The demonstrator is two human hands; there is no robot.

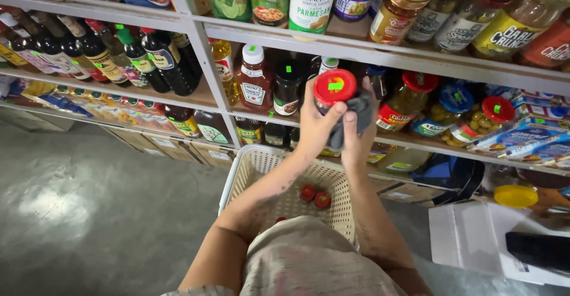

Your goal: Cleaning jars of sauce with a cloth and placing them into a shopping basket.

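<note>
Left hand (316, 125) grips the red-lidded jar (333, 88) above the basket (249, 174); right hand (356, 135) presses a grey cloth (354, 115) against it.

Both my forearms reach up and forward from the bottom of the view, converging above the white basket (249, 171). My left hand (317, 127) is raised with fingers curled closed, thumb up. My right hand (356, 131) sits touching it, fingers bunched and clenched, wrist bent slightly inward.
</note>
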